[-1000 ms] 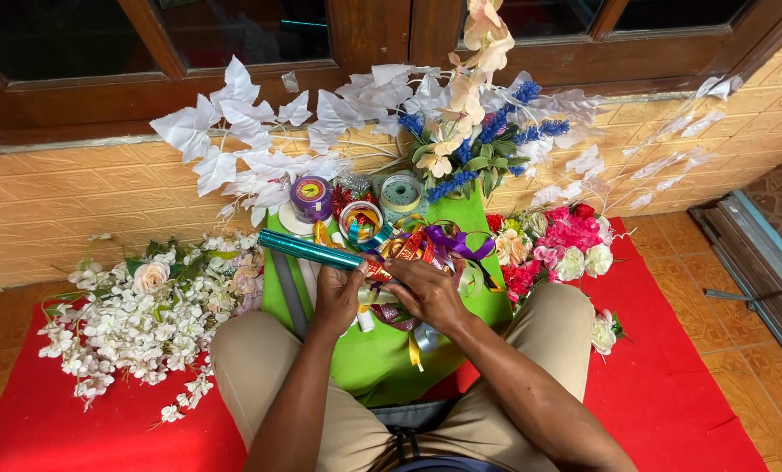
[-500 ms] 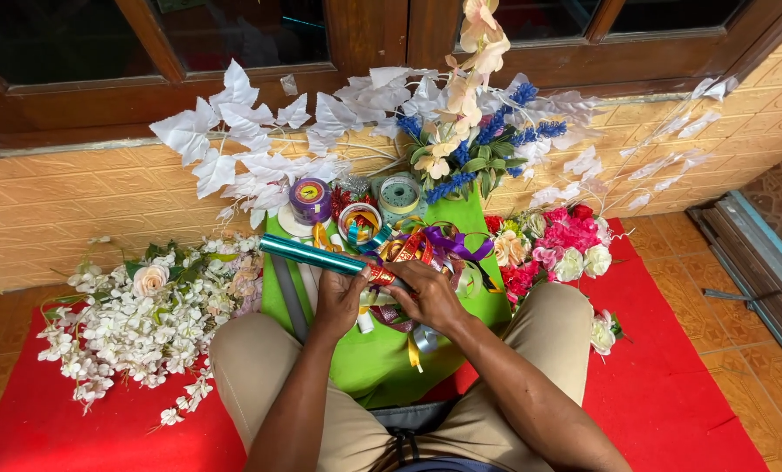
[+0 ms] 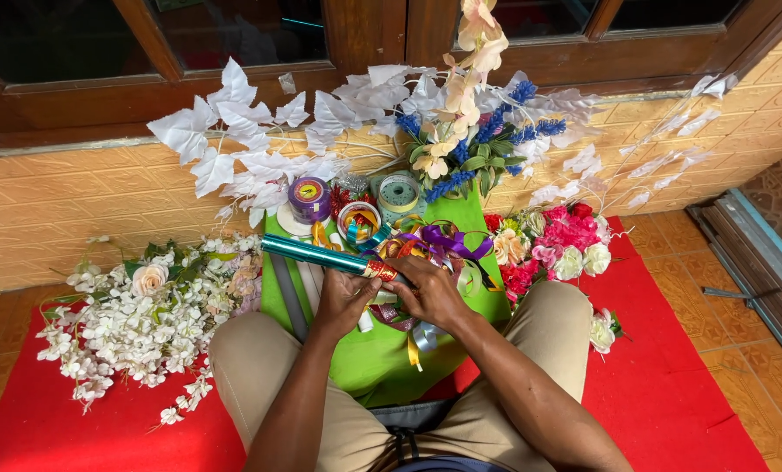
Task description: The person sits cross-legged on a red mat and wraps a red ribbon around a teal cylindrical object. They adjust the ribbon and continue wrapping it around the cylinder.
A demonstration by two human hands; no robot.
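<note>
A shiny teal roll of wrapping foil [image 3: 321,256] with a red band at its end lies slanted across my lap, over a green sheet [image 3: 382,350]. My left hand [image 3: 345,299] grips the roll near the red-banded end from below. My right hand [image 3: 430,293] is closed on that same end, beside a tangle of purple, gold and orange ribbons [image 3: 434,249]. Several ribbon spools [image 3: 356,210] stand just beyond the roll.
White artificial blossoms [image 3: 137,310] lie on the red mat [image 3: 670,376] at left. Pink and cream flowers [image 3: 557,249] lie at right. White fabric leaves [image 3: 233,122] and blue and peach flowers [image 3: 478,114] lean on the tiled wall under a wooden window frame.
The view has shifted slightly. Both hands stay on the red-banded end of the teal roll, with little visible movement.
</note>
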